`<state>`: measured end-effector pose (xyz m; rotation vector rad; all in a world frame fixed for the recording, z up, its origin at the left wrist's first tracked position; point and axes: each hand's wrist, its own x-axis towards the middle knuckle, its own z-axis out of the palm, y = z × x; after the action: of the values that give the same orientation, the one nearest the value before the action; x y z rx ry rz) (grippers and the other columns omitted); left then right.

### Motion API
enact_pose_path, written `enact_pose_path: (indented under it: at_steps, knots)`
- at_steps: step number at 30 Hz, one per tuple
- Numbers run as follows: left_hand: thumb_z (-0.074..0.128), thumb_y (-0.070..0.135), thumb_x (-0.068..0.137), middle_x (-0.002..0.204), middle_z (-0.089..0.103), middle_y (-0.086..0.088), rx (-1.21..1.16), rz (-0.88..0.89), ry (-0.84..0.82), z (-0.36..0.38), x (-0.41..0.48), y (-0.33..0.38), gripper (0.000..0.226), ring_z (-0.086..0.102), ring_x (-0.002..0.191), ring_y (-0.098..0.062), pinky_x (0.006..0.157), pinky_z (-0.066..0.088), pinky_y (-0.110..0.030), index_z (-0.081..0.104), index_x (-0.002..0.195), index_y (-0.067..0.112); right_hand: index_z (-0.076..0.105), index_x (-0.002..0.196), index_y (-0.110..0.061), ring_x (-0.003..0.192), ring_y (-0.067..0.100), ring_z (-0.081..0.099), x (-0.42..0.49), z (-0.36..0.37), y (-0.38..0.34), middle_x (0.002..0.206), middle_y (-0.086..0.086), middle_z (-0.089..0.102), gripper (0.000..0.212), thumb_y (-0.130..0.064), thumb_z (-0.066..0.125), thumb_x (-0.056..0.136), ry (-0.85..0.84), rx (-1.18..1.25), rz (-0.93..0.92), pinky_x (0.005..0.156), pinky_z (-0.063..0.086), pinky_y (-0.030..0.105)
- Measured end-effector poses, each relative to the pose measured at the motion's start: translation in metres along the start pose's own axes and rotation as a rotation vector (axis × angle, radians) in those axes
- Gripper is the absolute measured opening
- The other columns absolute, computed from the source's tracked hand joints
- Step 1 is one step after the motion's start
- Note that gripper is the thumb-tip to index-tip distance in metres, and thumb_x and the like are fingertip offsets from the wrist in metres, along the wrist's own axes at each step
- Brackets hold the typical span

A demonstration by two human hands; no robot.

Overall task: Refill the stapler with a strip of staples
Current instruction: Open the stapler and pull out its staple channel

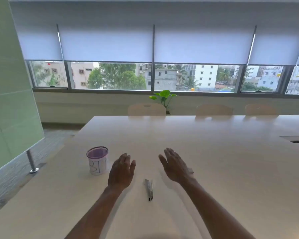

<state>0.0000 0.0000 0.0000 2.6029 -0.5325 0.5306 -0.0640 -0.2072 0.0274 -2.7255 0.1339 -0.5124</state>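
— So, where is the stapler (149, 189) now?

— It lies on the table (214, 161), between the two wrists, nearer to the person than both palms. No hand touches it. The left hand (121, 170) and the right hand (175, 165) are flat, fingers spread wide, holding nothing.

— How will it handle?

— I think it is small, stiff metal, light and a little slippery. Better to pinch its long sides near the middle. A strip of staples I cannot see.
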Motion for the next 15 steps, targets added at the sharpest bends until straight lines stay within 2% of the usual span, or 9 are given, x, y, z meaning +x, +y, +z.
enact_pose_path:
  at_steps: [4,7,11,15]
  knots:
    - [0.032,0.032,0.103,0.154,0.038,-0.013,0.012,-0.067,-0.134,0.025,-0.023,-0.012,0.047,0.03,0.145,-0.02,0.117,0.022,-0.032,0.043,0.142,0.008,0.042,0.141,-0.006,0.143,0.023,0.033,-0.025,0.026,0.005,0.153,0.012,0.04,0.056,-0.044,0.026,0.104,-0.085,0.025,0.072,0.115,0.025,0.033]
    - [0.026,0.035,0.104,0.16,0.027,-0.007,0.045,-0.086,-0.24,0.039,-0.035,-0.015,0.05,0.019,0.149,-0.015,0.12,0.015,-0.032,0.034,0.148,0.013,0.041,0.143,-0.007,0.146,0.02,0.029,-0.039,0.042,0.011,0.155,0.011,0.037,0.055,-0.042,0.024,0.104,-0.125,0.051,0.12,0.117,0.021,0.031]
    - [0.027,0.036,0.102,0.162,0.021,-0.003,0.043,-0.1,-0.302,0.043,-0.038,-0.018,0.053,0.015,0.15,-0.012,0.122,0.01,-0.033,0.029,0.15,0.015,0.035,0.147,-0.008,0.15,0.017,0.018,-0.057,0.064,0.019,0.161,0.01,0.027,0.053,-0.038,0.022,0.104,-0.185,-0.018,0.111,0.12,0.009,0.029]
    - [0.028,0.035,0.101,0.162,0.024,-0.004,0.053,-0.094,-0.282,0.045,-0.039,-0.019,0.053,0.018,0.149,-0.012,0.121,0.011,-0.033,0.03,0.15,0.015,0.031,0.149,-0.009,0.15,0.016,0.017,-0.057,0.068,0.022,0.162,0.008,0.024,0.053,-0.033,0.023,0.103,-0.162,-0.073,0.092,0.121,0.008,0.03]
